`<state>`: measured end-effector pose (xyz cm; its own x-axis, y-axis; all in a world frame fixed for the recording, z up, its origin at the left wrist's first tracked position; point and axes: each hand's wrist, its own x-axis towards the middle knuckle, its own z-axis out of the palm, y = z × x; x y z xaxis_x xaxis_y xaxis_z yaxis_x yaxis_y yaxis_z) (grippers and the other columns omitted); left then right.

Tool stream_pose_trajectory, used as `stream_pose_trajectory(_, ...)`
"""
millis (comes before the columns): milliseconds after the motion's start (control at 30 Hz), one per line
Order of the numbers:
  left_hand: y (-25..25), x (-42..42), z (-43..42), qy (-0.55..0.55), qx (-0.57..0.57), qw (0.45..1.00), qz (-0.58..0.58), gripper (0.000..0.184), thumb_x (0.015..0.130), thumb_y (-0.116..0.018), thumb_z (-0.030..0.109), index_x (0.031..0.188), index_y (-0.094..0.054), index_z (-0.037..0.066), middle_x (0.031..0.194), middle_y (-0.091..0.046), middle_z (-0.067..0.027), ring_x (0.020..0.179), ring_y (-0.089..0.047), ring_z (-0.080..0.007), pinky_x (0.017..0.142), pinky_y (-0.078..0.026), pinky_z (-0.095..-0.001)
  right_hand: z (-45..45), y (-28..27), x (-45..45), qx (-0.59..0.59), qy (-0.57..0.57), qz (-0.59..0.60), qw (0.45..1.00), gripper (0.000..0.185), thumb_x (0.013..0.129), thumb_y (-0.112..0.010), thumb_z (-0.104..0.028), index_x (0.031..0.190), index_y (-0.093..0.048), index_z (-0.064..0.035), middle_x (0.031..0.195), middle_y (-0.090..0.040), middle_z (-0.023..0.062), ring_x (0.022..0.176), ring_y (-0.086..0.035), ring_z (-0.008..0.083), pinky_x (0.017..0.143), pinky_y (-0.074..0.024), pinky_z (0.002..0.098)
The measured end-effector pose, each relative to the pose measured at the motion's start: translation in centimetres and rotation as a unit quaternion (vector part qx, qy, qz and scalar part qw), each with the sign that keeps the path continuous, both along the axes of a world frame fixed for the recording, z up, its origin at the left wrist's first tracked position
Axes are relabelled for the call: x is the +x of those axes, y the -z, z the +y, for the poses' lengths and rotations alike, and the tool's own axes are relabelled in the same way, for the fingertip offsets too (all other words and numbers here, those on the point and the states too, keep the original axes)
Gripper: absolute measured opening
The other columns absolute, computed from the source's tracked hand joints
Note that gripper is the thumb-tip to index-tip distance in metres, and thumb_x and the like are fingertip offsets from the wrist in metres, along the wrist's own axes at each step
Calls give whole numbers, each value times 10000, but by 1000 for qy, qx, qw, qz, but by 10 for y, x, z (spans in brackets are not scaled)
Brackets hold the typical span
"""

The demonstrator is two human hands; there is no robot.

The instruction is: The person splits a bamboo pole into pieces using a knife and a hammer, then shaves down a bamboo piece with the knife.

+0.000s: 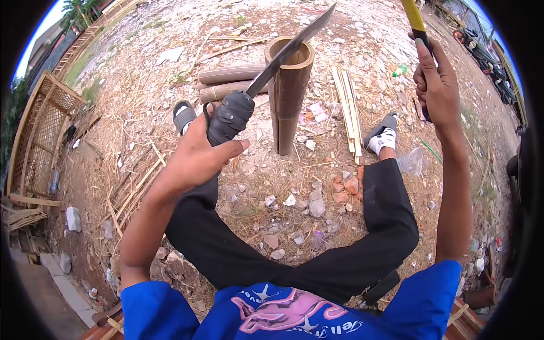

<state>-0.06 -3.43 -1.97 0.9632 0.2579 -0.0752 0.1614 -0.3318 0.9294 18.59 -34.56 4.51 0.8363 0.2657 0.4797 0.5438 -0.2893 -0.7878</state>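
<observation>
My left hand is wrapped round the black-taped handle of a machete, its thumb sticking out to the right. The blade slants up and right, passing over the open top of a thick bamboo section that stands upright on the ground between my feet. Whether the edge touches the rim I cannot tell. Raised at the upper right, my right hand grips a tool with a yellow and black handle; its upper end is out of view.
Behind the upright piece lie more bamboo lengths. Split bamboo strips rest near my right foot. Broken brick and stones are scattered over the ground. A woven bamboo frame leans at left; motorcycles stand far right.
</observation>
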Motion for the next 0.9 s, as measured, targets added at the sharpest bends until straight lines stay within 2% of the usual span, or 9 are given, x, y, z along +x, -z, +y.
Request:
stream_pose_trajectory(67,1,2,-9,10,-80,997,13,512,777,-798,203,1127,-483,2,761,-546,-6,594,-489,-85,548,-409,-256,6,41,-6,9,36,-25,999,369,1025,-490,-347,1272,-553,-79,626,-353,-78,511,-313,2,450,-256,184)
stream_pose_trajectory(167,-1,5,-21,36,-190,981,1,367,801,-778,163,1017,-506,44,724,-539,9,582,-491,-69,539,-401,-248,-4,157,-11,-92,113,68,987,429,1020,-473,-361,1298,-524,-38,924,-644,134,845,-622,228,765,-466,370)
stream_pose_trajectory(267,-8,12,-41,13,-273,962,-26,295,809,-771,156,951,-534,52,703,-541,10,605,-504,-68,554,-404,-243,2,267,-43,-196,137,137,961,353,967,-509,-239,1242,-517,-18,954,-646,256,924,-614,458,789,-461,493)
stream_pose_trajectory(400,-6,32,-61,16,-319,947,-39,238,850,-722,140,994,-556,49,778,-550,10,628,-521,-70,582,-431,-244,3,377,-77,-283,137,290,904,396,916,-576,-184,1272,-526,-19,1017,-637,276,956,-620,437,806,-473,484)
stream_pose_trajectory(567,0,56,-89,14,-309,948,-72,361,866,-741,230,1050,-483,57,813,-570,-29,718,-569,-96,626,-471,-258,-8,407,-90,-327,127,234,907,477,892,-600,-201,1318,-507,-6,1025,-630,284,959,-615,437,834,-465,501)
stream_pose_trajectory(700,16,68,-113,21,-304,944,-129,539,869,-745,252,1209,-398,20,969,-574,-62,855,-581,-104,724,-500,-261,-10,367,-66,-290,144,37,945,459,942,-595,-321,1252,-536,12,1031,-630,184,934,-619,350,860,-476,416)
stream_pose_trajectory(767,18,69,-122,40,-325,933,-150,646,864,-746,322,1237,-340,-15,1005,-548,-95,872,-575,-110,708,-509,-258,3,258,-59,1,29,267,963,551,990,-497,-450,1284,-507,16,1086,-628,149,953,-621,260,846,-478,378)
stream_pose_trajectory(800,19,67,-129,50,-337,927,-155,702,862,-746,356,1251,-310,-32,1024,-535,-111,881,-571,-113,700,-514,-256,14,192,-70,64,-74,258,961,648,1008,-388,-535,1341,-449,18,1123,-617,135,991,-608,190,838,-484,334)
stream_pose_trajectory(900,38,66,-147,93,-410,886,-196,504,1014,-505,314,1368,-284,33,1156,-512,-97,1044,-545,-152,878,-473,-311,35,97,-86,178,-153,266,935,677,986,-457,-539,1348,-425,32,1129,-610,125,1013,-609,199,839,-503,323)
